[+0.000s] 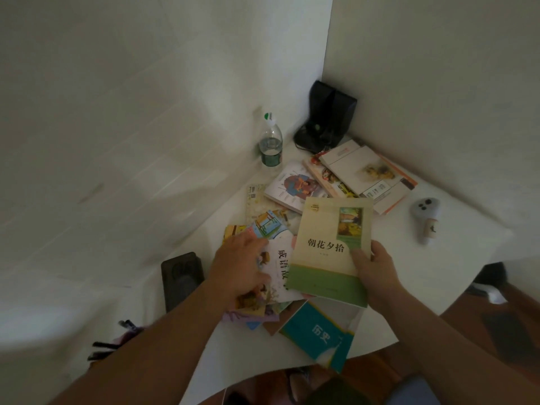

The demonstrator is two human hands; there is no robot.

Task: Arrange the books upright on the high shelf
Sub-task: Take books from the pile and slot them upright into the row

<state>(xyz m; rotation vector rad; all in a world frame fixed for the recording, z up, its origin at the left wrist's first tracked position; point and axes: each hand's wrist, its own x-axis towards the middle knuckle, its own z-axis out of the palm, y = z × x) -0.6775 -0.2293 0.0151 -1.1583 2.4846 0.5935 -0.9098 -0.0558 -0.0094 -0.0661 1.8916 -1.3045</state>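
My right hand (372,266) grips a cream and green book (327,249) by its right edge, thumb on the cover, holding it above a loose pile. My left hand (242,264) lies flat, fingers spread, on a white illustrated book (280,267) in that pile. A teal book (318,334) lies at the near edge of the white table (423,273). More books lie flat further back: one with a colourful round picture (292,185) and a stack topped by a white and orange cover (368,173). No shelf is in view.
A water bottle (271,144) stands at the back by the wall. Black bookends (327,118) sit in the corner. A white controller (425,214) lies at the right. A dark rectangular object (182,276) rests left of the pile, with pens (117,340) nearer me.
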